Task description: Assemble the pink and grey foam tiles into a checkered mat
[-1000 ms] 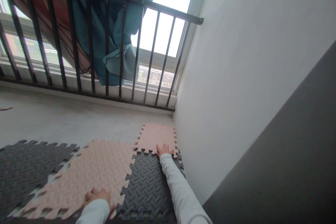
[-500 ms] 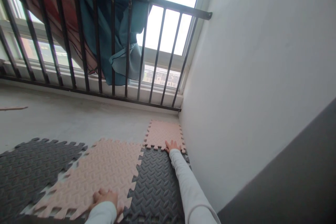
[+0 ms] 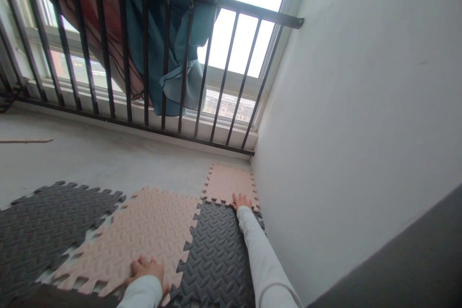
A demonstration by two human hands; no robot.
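Interlocking foam floor tiles lie on a grey concrete floor. My right hand (image 3: 241, 200) is stretched far forward, fingers spread flat on the toothed seam between a small pink tile (image 3: 229, 184) by the wall and a dark grey tile (image 3: 220, 250). My left hand (image 3: 147, 269) rests near me on the front corner of a large pink tile (image 3: 144, 231), fingers lying over its edge beside the dark grey tile. Another dark grey tile (image 3: 46, 221) lies to the left, slightly apart from the pink one.
A black metal railing (image 3: 144, 57) runs along the far edge, with teal and red cloth (image 3: 173, 48) hung over it before a window. A white wall (image 3: 342, 106) stands close on the right. A thin wooden stick (image 3: 25, 141) lies at far left.
The view has drifted so the tiles and railing sit further right. Both hands keep their places on the tiles; the right hand stays on the seam.
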